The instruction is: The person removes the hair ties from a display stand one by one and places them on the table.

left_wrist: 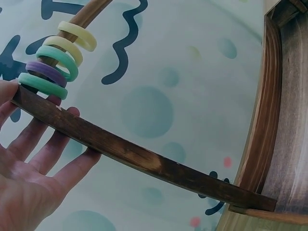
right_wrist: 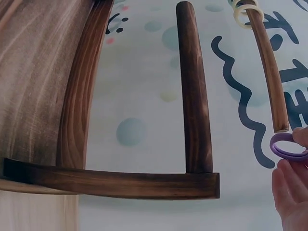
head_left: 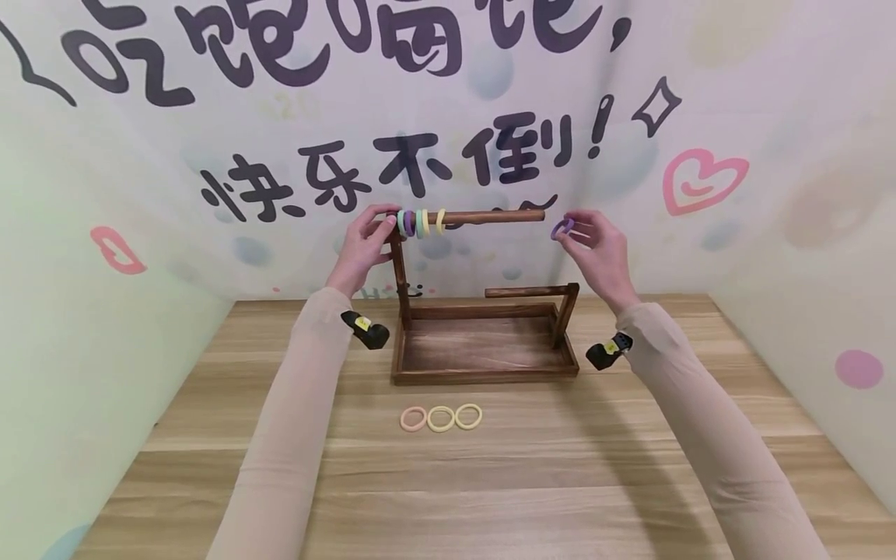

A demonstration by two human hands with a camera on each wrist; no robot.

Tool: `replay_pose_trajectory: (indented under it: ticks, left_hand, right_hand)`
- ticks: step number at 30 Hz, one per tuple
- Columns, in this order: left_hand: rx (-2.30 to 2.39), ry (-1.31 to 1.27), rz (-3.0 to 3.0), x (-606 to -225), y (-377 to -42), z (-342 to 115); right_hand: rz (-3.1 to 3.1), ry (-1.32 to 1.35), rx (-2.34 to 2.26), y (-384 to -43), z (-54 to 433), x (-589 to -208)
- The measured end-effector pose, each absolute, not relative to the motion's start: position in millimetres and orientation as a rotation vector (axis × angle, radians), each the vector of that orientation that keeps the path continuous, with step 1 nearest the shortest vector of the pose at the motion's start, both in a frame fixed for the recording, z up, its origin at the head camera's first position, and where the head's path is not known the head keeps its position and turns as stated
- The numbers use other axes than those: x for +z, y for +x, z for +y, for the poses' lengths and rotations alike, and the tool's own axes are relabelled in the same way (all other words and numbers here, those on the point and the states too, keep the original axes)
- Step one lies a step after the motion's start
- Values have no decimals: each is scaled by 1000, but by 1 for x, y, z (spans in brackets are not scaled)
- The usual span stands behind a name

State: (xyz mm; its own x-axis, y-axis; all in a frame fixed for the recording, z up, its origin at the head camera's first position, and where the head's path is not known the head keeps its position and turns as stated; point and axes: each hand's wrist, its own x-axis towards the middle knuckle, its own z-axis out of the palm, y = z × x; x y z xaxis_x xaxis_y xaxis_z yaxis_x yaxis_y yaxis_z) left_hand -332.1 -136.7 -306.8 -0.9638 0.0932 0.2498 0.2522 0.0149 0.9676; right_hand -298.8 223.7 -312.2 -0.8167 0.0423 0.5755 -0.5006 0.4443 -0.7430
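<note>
My right hand (head_left: 595, 247) pinches a purple ring (right_wrist: 288, 147) between thumb and fingers. In the right wrist view the ring is right at the free end of the upper rod (right_wrist: 269, 72) of a dark wooden stand. At the rod's other end, my left hand (head_left: 365, 243) holds the top of the tall post (left_wrist: 134, 154), thumb on the near side and fingers behind. Several rings hang on the rod close to that post: a green ring (left_wrist: 42, 86), a purple one, another green one and two yellow ones, the outermost yellow ring (head_left: 440, 222) slightly apart.
A lower rod (head_left: 525, 292) on a short post stands at the tray's right end. The stand's tray (head_left: 483, 379) rests on the wooden table (head_left: 448, 498). In front lie a pink ring (head_left: 413, 429) and two yellow rings (head_left: 441, 430) in a row. A printed wall (head_left: 280, 257) rises behind.
</note>
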Motion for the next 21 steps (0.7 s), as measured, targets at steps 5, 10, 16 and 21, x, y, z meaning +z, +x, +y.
replay_pose_trajectory:
  ticks: [5, 10, 16, 21]
  left_hand:
    - [-2102, -361, -2153, -307, -332, -137]
    - [-2087, -369, -2175, -305, -332, -138]
    - [-2097, -361, -2177, -305, -330, -139]
    - [-2086, -365, -2183, -305, -330, -139]
  right_hand:
    - [-2165, 375, 1419, -294, 225, -316]
    - [-2153, 369, 1464, -286, 225, -317]
    - [-2176, 381, 1498, -279, 225, -325]
    - [-2179, 423, 1491, -274, 227, -331]
